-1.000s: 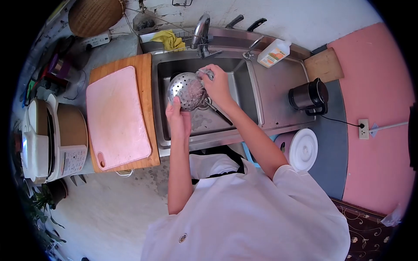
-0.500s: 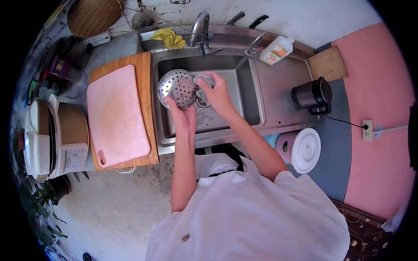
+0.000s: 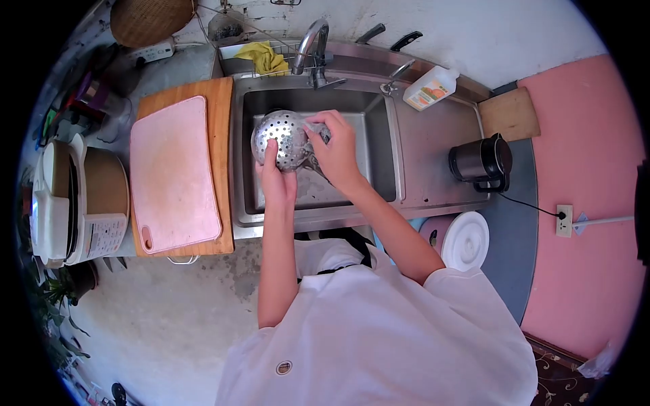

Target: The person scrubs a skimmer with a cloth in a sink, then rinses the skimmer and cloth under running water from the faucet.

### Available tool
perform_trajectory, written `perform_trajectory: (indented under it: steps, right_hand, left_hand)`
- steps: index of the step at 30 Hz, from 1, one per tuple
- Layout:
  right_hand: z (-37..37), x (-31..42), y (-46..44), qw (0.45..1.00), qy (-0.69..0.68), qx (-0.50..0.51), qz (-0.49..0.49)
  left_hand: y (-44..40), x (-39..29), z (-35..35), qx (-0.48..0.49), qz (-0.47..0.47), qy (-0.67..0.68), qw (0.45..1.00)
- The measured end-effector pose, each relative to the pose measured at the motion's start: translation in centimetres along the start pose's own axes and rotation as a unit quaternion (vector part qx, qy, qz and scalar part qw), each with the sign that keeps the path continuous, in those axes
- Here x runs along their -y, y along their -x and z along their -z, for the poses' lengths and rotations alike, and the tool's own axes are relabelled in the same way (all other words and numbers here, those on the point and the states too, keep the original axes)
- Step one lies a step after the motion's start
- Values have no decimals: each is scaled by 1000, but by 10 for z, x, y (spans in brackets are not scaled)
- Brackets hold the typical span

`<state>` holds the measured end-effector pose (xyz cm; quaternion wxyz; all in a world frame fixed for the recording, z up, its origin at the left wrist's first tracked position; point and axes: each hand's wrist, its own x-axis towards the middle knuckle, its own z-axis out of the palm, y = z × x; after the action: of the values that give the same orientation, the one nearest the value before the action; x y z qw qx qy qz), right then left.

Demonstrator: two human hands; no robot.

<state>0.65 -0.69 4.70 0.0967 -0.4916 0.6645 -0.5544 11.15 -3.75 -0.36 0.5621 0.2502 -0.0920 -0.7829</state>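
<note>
Over the steel sink (image 3: 384,139), left hand (image 3: 276,181) grips perforated skimmer (image 3: 289,137), right hand (image 3: 340,147) pinches grey scrubber (image 3: 325,133) at its rim; apparently scouring, next stroke wanting a steady left hold.

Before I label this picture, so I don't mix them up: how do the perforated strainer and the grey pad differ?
Size: the perforated strainer looks larger than the grey pad.
Look: the strainer is shiny, rounded and dotted with holes; the pad is duller and crumpled.
Hold: the left hand grips the strainer, while the right hand grips the pad.
Both are greyish and held over the sink.
</note>
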Motion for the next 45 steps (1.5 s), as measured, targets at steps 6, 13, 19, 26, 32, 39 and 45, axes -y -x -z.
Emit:
perform_trajectory:
  steps: [6,13,19,26,32,39,45]
  right_hand:
    - [-24,-1,-21,997,27,28,65]
    - [-22,8,5,999,18,31,27]
    - [-38,13,-34,998,34,33,34]
    - [-40,15,-14,975,70,147,150]
    - [-41,33,2,966,74,174,177]
    - [-46,40,-17,976,84,162,122]
    - [-45,36,-13,978,66,158,119]
  left_hand:
    - [-8,-7,7,15,3,6,1000]
    - [-18,-13,11,-11,11,40,999]
    - [-19,-18,-4,-7,-8,34,999]
    - [-17,-30,-7,-54,2,37,998]
    - [-16,-42,-16,-68,2,32,997]
    - [-18,-42,-19,-52,35,99,993]
    - [-24,-49,-13,-16,42,76,996]
